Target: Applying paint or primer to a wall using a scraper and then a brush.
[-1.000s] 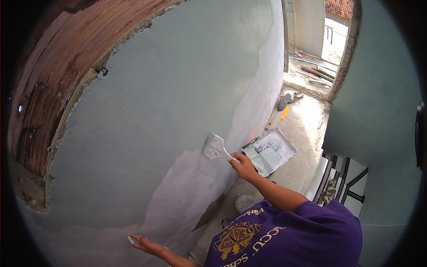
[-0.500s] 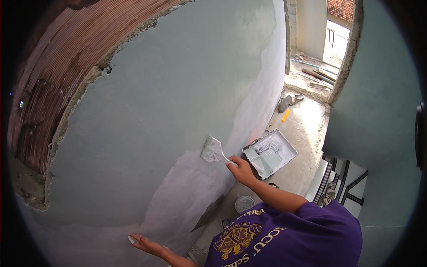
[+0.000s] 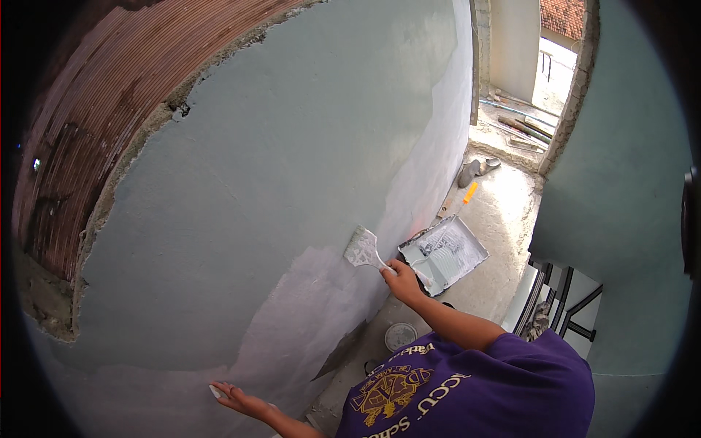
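We count two hands: right hand (image 3: 401, 282) closed round handle of one brush (image 3: 363, 250); left hand (image 3: 242, 402) with fingers extended near wall (image 3: 219, 219), gripping or not we cannot tell. One tray (image 3: 465, 237), one round can (image 3: 401, 326) on concrete floor (image 3: 476, 301). Wall grey-green, paler below; bright doorway (image 3: 553, 87) beyond. Brush at wall, bristles up-left, long axis slanting down-right.

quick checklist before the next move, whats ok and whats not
1. Brush gripped: ok, handle in the right hand.
2. Tray open side up: ok.
3. Paint in it: ok, a greyish layer shows; depth unclear.
4. Wall one even colour: not ok, a pale patch shows low down.
5. Left hand empty: cannot tell, something white shows at its far end.
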A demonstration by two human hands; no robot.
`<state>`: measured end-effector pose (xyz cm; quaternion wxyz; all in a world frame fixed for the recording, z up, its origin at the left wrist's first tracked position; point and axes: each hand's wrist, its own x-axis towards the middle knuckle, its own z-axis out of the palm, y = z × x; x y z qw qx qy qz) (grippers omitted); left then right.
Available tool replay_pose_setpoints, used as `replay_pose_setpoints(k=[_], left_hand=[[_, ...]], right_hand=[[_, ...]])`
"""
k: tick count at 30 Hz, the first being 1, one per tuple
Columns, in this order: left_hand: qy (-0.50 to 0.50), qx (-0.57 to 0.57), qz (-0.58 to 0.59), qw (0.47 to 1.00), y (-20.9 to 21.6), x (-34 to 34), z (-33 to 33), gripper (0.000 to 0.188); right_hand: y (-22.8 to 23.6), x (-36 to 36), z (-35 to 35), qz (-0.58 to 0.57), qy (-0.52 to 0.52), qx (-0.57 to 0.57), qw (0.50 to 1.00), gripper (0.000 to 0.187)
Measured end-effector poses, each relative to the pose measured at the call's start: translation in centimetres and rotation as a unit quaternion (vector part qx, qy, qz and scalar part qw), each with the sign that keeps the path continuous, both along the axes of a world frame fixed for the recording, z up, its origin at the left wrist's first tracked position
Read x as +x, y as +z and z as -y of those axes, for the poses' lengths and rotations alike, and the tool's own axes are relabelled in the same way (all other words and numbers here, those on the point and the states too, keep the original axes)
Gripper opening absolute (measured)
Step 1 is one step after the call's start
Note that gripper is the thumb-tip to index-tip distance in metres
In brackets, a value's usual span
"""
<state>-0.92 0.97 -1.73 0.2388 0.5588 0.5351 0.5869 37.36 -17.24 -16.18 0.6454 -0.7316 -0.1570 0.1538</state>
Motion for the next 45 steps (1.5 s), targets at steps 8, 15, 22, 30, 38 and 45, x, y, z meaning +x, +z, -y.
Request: replay_pose_setpoints(k=[8,15,22,30,38,45], left_hand=[[0.009,0.000,0.001,1.000,0.0,0.2,0.5,0.060],[0.009,-0.003,-0.001,1.000,0.4,0.9,0.4,0.060],[0.005,-0.006,-0.003,1.000,0.5,0.5,0.9,0.059],[0.015,-0.013,-0.009,1.000,0.5,0.7,0.8,0.057],[0.014,-0.011,-0.003,1.000,0.2,0.7,0.8,0.059],[0.012,-0.012,0.004,1.000,-0.5,0.8,0.7,0.059]], right_hand=[[5.5,0.0,1.0,-0.089,0.090,0.126,0.984,0.019],[1.1,0.1,0.8,-0.080,0.041,0.036,0.995,0.017],[6.8,0.4,-0.1,-0.144,0.110,0.177,0.967,0.017],[2.6,0.7,2.0,-0.149,0.092,0.146,0.974,0.014],[4.4,0.7,-0.2,-0.097,0.085,0.090,0.988,0.014],[4.5,1.5,1.8,-0.143,0.131,0.158,0.968,0.014]])
